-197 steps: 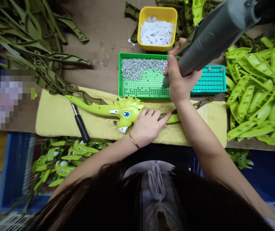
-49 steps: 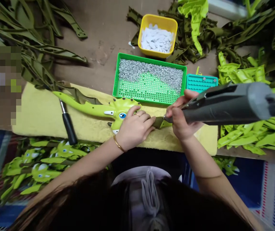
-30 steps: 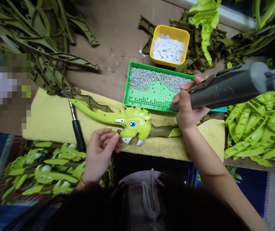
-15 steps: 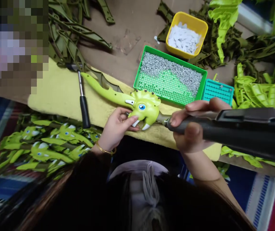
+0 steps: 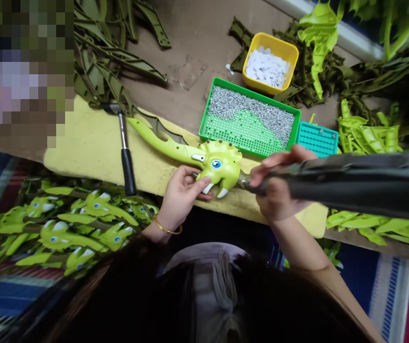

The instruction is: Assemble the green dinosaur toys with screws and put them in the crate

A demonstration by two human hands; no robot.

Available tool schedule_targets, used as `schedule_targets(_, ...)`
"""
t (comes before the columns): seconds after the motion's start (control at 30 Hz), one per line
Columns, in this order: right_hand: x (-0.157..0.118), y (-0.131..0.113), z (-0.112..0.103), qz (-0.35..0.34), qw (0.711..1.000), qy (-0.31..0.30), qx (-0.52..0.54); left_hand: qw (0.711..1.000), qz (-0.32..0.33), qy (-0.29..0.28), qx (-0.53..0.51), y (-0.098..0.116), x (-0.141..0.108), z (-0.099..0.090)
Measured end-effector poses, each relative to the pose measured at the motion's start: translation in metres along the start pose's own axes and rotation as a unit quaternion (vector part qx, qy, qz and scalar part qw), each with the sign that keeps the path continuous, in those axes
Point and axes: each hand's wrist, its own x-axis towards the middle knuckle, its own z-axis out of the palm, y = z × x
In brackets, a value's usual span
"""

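Note:
A lime-green dinosaur-head piece (image 5: 222, 159) with a blue eye, white horns and a long curved handle lies on the yellow mat (image 5: 86, 152). My left hand (image 5: 183, 193) pinches its lower jaw and horn between thumb and fingers. My right hand (image 5: 279, 190) is wrapped round the front of a long black power driver (image 5: 351, 186), which comes in from the right. The driver's tip meets the right side of the head piece; the exact contact point is hidden. A dark green strip (image 5: 161, 127) lies behind the curved handle.
A hammer (image 5: 127, 166) lies on the mat at left. Beyond the mat are a green tray (image 5: 250, 133) of screws, a teal tray (image 5: 318, 138) and a yellow bin (image 5: 270, 69) of white pieces. Finished-looking heads (image 5: 61, 233) pile up lower left; loose green parts (image 5: 369, 133) lie right.
The driver's tip has moved left against the head piece, and its body is more level. The whole view has shifted slightly. My left hand keeps its hold.

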Motion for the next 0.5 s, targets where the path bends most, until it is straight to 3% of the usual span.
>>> schedule_targets(0.13, 0.041, 0.024, 0.007, -0.063, 0.987, 0.144, 0.024, 1.0, 0.021, -0.005, 0.019, -0.011, 0.001, 0.004)
schedule_targets(0.27, 0.048, 0.055, 0.007, -0.023, 0.986, 0.158, -0.036, 0.985, 0.069, -0.015, 0.161, -0.012, -0.008, 0.0)
schedule_targets(0.4, 0.039, 0.063, 0.005, 0.007, 0.985, 0.157, -0.078, 0.897, 0.16, 0.022, 0.411, -0.007, -0.015, -0.003)
schedule_targets(0.5, 0.036, 0.063, 0.004, 0.03, 0.984, 0.15, -0.089, 0.832, 0.24, 0.066, 0.496, -0.009, -0.012, 0.001)
